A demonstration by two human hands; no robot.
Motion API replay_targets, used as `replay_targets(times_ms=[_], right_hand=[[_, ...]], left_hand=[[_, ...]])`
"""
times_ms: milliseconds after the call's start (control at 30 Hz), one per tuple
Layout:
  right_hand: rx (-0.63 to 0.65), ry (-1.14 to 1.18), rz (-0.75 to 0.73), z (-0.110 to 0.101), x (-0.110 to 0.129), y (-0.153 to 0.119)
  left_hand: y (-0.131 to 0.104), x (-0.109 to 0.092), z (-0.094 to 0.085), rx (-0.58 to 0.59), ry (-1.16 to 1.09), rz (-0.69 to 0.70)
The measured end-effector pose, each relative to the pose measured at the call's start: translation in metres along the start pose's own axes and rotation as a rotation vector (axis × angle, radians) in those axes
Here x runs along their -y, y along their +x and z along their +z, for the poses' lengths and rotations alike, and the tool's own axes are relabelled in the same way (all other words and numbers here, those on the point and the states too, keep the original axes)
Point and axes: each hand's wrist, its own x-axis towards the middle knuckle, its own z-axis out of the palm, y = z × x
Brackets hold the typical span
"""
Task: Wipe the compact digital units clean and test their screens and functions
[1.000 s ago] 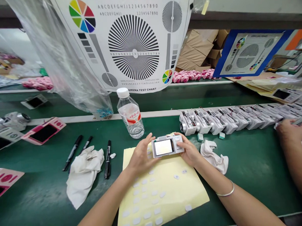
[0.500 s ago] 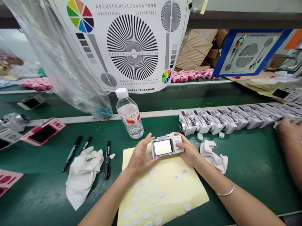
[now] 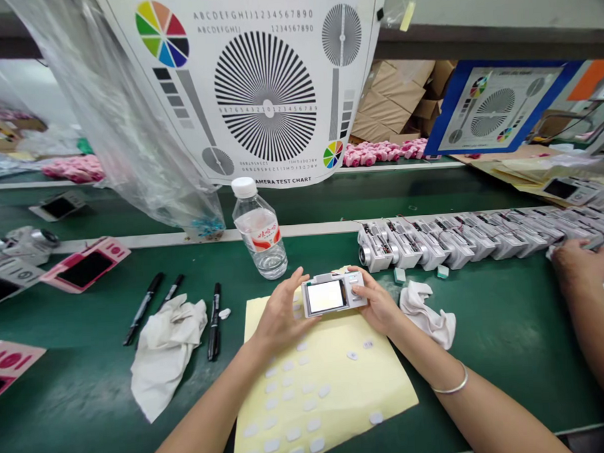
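A small white camera (image 3: pixel 334 294) with a brightly lit screen is held level between both hands, above the top of a yellow sheet (image 3: pixel 349 385). My left hand (image 3: pixel 283 311) grips its left end, thumb below and fingers behind. At the right end, my right hand (image 3: pixel 378 300) holds the body with its thumb on the buttons. Several small white stickers lie on the sheet. A crumpled white cloth (image 3: pixel 428 314) is just right of my right hand.
A water bottle (image 3: pixel 260 231) stands behind the camera. Opened white camera bodies (image 3: pixel 447 240) line the back right, where another person's hand (image 3: pixel 586 264) reaches in. Markers (image 3: pixel 214 322), a cloth (image 3: pixel 168 346) and a pink camera (image 3: pixel 86 264) are left. A test chart (image 3: pixel 266 88) hangs ahead.
The camera's screen looks more evenly white. At the back left, the camera on the green belt has shifted slightly to the left. Both my hands keep their hold.
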Motion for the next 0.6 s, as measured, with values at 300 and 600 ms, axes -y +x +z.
replay_targets(times_ms=[300,600], right_hand=[[0.007,0.009,0.005,0.0004,-0.0032,0.0003],[0.022,0.023,0.011,-0.0009,-0.0029,-0.0019]], left_hand=[[0.0008,-0.0008,-0.0002,-0.024,0.016,0.052],[0.0014,-0.0079,-0.0013,-0.053,0.044,0.148]])
